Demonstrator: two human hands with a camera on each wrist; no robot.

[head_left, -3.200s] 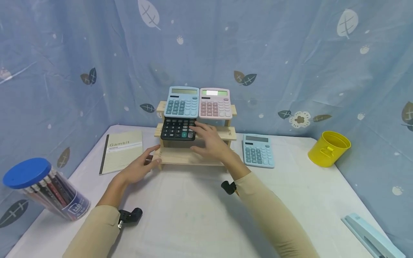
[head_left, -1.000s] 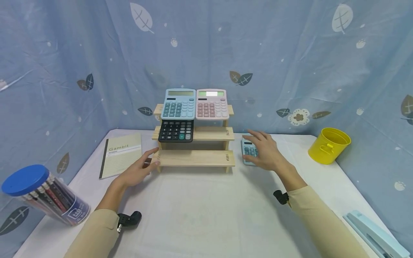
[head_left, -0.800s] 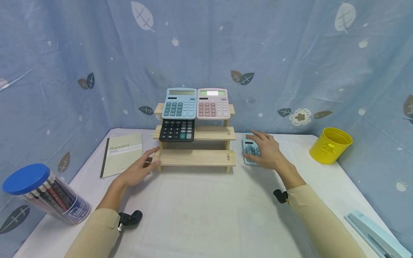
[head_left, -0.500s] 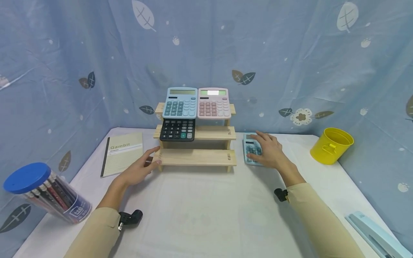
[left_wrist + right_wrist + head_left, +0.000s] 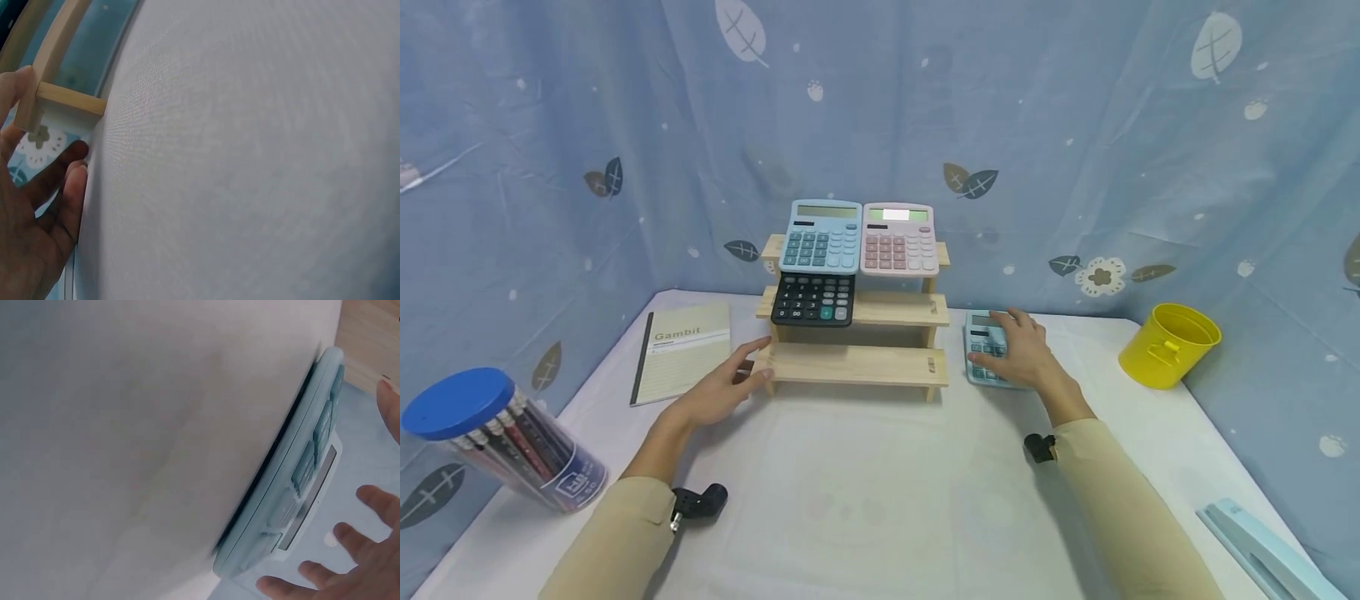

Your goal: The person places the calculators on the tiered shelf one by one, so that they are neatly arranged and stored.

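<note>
**Right hand over the loose blue calculator, left hand at the rack's corner**

At the far left I see a tub of pens (image 5: 497, 446) with a blue lid, tilted on the white table (image 5: 865, 500), and a Gambit notebook (image 5: 683, 352) lying flat further back. My left hand (image 5: 718, 392) rests on the table with relaxed fingers; its fingertips touch the near-left corner of the wooden rack (image 5: 857, 365), and it grips nothing. The left wrist view shows the same: fingers (image 5: 59, 187) against the rack's post, palm loose.

The rack has three steps. On the top step a blue calculator (image 5: 822, 237) and a pink calculator (image 5: 899, 240) lean side by side; a black calculator (image 5: 814, 300) sits on the middle step, at its left end. The bottom step holds nothing.

Just right of the rack, the light blue calculator (image 5: 984, 337) lies flat on the table. My right hand (image 5: 1021, 354) is spread over it, fingers nearly straight; in the right wrist view the fingers (image 5: 375, 503) hover above the keys, and I cannot tell whether they touch. Nothing is gripped.

Further right stand a yellow cup (image 5: 1168, 343) and, at the near-right edge, a pale blue stapler (image 5: 1262, 554).
</note>
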